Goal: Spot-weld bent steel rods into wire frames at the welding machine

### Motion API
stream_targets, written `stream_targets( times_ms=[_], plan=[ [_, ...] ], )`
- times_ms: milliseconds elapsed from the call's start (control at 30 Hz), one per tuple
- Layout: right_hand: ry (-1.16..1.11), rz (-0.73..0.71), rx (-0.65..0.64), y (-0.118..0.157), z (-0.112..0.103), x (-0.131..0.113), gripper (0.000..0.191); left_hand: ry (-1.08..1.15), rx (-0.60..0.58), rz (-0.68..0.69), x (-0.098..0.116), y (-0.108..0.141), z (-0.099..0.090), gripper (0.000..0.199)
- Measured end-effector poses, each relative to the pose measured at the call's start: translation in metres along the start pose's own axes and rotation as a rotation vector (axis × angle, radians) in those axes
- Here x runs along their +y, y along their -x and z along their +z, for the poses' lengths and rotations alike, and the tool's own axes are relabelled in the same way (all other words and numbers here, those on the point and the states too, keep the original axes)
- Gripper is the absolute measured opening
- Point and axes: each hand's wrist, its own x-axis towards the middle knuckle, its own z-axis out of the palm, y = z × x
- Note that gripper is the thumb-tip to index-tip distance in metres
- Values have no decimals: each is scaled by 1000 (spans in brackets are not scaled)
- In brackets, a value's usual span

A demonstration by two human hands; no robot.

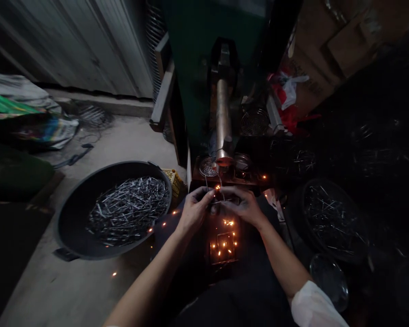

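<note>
Just below the copper-coloured electrode arm (224, 122) of a spot welder, both my hands come together. My left hand (193, 210) is closed, thumb against fingers, on a thin bent metal wire piece (222, 201). From the other side my right hand (244, 206) pinches the same wire piece, or one touching it; which, I cannot tell. Glowing sparks fly at the electrode tip and drop between my forearms. A small round dish (208, 166) with tiny metal bits stands behind my left fingers. My fingertips are partly hidden in the dim light.
A wide black basin (65, 227) holding a heap of metal wire pieces (129, 211) stands on the floor to the left. At right are a dark container (303, 218) of wires and a round glass-like lid (329, 281). The green machine body (191, 59) rises ahead.
</note>
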Motion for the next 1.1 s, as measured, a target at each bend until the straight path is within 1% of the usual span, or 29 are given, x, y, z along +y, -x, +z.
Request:
stream_targets(
  times_ms=[67,133,233,300,433,633,733,833,933,1033,1100],
  plan=[
    [-2,56,103,-9,-2,2,36,10,-4,-4,6,-11,0,33],
    [5,90,160,-20,-7,6,27,17,2,-18,16,-22,2,35],
    [-24,113,158,-35,-12,11,26,29,20,-19,29,-36,6,38],
    [-48,128,155,-43,-13,12,25,46,34,-17,34,-43,6,38],
    [-88,153,163,-51,-10,15,23,93,63,-11,36,-53,5,38],
    [-118,123,191,-60,-8,20,22,154,55,28,34,-65,2,38],
    [-148,150,191,-60,-7,20,24,169,70,35,32,-70,0,36],
    [-152,171,193,-56,-7,20,24,174,55,36,32,-70,-1,35],
    [-68,180,209,-41,-13,19,24,174,60,28,31,-60,0,37],
    [47,182,219,-13,-28,22,24,173,98,36,27,-40,-4,37],
    [114,208,226,12,-41,28,24,172,165,84,24,-28,-20,33]
  ],
)
